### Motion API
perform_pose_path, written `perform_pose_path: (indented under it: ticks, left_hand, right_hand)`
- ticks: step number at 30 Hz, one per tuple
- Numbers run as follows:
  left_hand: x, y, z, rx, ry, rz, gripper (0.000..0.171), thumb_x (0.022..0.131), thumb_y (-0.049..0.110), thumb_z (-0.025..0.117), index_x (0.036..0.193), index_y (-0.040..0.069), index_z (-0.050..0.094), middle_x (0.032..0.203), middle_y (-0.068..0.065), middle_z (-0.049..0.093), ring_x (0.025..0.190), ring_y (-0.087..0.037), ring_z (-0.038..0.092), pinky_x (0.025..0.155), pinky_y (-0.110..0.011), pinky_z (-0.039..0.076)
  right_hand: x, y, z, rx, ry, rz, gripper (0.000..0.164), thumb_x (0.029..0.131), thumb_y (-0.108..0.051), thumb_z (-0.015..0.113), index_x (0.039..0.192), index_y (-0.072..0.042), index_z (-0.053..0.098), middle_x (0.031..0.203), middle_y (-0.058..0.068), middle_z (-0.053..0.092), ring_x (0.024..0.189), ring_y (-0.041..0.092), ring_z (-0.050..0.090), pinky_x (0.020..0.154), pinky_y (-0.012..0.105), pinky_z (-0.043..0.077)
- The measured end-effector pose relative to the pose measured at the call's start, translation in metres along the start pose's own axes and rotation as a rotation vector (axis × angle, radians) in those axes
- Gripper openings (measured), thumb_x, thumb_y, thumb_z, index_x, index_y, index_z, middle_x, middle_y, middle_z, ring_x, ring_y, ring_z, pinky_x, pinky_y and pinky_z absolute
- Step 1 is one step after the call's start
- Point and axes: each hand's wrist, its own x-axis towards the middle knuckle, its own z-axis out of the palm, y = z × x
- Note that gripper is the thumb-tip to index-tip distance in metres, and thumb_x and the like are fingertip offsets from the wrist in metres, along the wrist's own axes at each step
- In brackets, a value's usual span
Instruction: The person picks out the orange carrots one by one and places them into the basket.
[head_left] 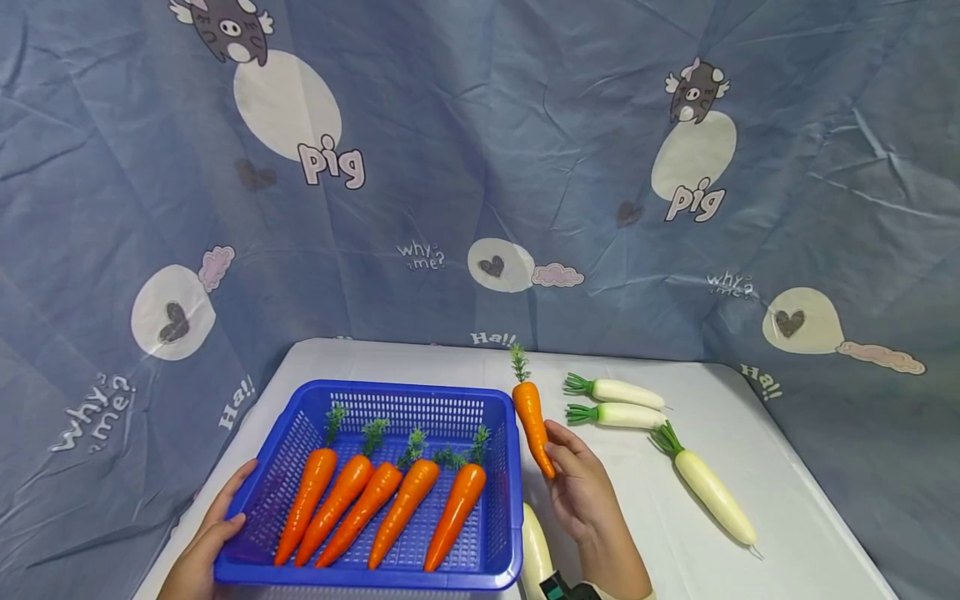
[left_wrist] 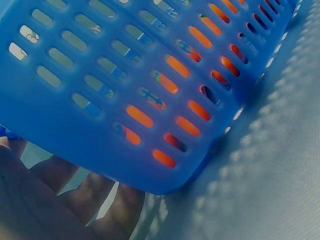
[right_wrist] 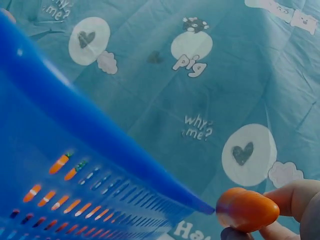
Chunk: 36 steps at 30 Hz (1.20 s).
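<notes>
A blue plastic basket (head_left: pixel 360 577) with slotted walls sits before me, and several orange carrots (head_left: pixel 405 510) with green tops lie side by side in it. At its left side, my left hand (head_left: pixel 204 540) grips the rim, thumb near the front corner; in the left wrist view the fingers (left_wrist: pixel 120 212) curl at the basket's edge. Beside the right rim, my right hand (head_left: pixel 583 487) pinches another carrot (head_left: pixel 531 421) near its pointed lower end, green top upward. The right wrist view shows this carrot (right_wrist: pixel 247 210) end-on, close to the basket's rim.
Two white radishes (head_left: pixel 626 415) with green stems lie at the back right of the white table (head_left: pixel 795 500). A larger white radish (head_left: pixel 716 498) lies farther right, and a pale one (head_left: pixel 534 546) is partly hidden beside the basket. A blue printed cloth (head_left: pixel 570 167) hangs behind.
</notes>
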Motion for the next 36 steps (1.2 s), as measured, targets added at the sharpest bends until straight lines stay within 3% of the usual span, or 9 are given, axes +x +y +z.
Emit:
perform_pose_path:
  ticks: [17, 23, 28, 36]
  left_hand:
    - [0.0, 0.001, 0.005, -0.031, -0.001, 0.048, 0.064, 0.111, 0.007, 0.014, 0.168, 0.036, 0.004, 0.152, 0.028, 0.044, 0.133, 0.002, 0.053, 0.101, -0.03, 0.053]
    - [-0.001, 0.0, 0.006, 0.008, 0.033, 0.031, 0.063, 0.112, 0.009, 0.015, 0.168, 0.035, 0.002, 0.15, 0.03, 0.043, 0.132, 0.004, 0.053, 0.099, -0.029, 0.054]
    - [-0.001, -0.001, 0.006, 0.027, 0.057, 0.008, 0.062, 0.112, 0.011, 0.015, 0.168, 0.035, 0.0, 0.149, 0.031, 0.04, 0.131, 0.006, 0.053, 0.098, -0.029, 0.054]
    - [-0.001, 0.0, 0.006, -0.002, 0.037, 0.018, 0.063, 0.112, 0.01, 0.015, 0.168, 0.036, 0.001, 0.15, 0.03, 0.041, 0.132, 0.005, 0.053, 0.099, -0.03, 0.054]
  right_hand:
    - [-0.017, -0.004, 0.023, -0.045, -0.101, -0.001, 0.047, 0.099, 0.001, 0.057, 0.145, 0.006, 0.052, 0.133, 0.012, 0.058, 0.115, 0.021, 0.064, 0.095, 0.025, 0.055]
    - [-0.024, -0.005, 0.033, -0.065, -0.11, 0.007, 0.043, 0.098, 0.0, 0.06, 0.141, 0.004, 0.057, 0.129, 0.011, 0.061, 0.11, 0.022, 0.062, 0.09, 0.025, 0.055]
    - [-0.029, -0.006, 0.042, -0.097, -0.12, 0.013, 0.041, 0.098, -0.002, 0.062, 0.139, 0.002, 0.06, 0.131, 0.011, 0.061, 0.115, 0.023, 0.062, 0.095, 0.026, 0.054]
    - [-0.035, -0.006, 0.055, -0.13, -0.146, 0.032, 0.044, 0.099, -0.004, 0.062, 0.142, 0.003, 0.058, 0.136, 0.013, 0.059, 0.12, 0.022, 0.061, 0.099, 0.027, 0.053]
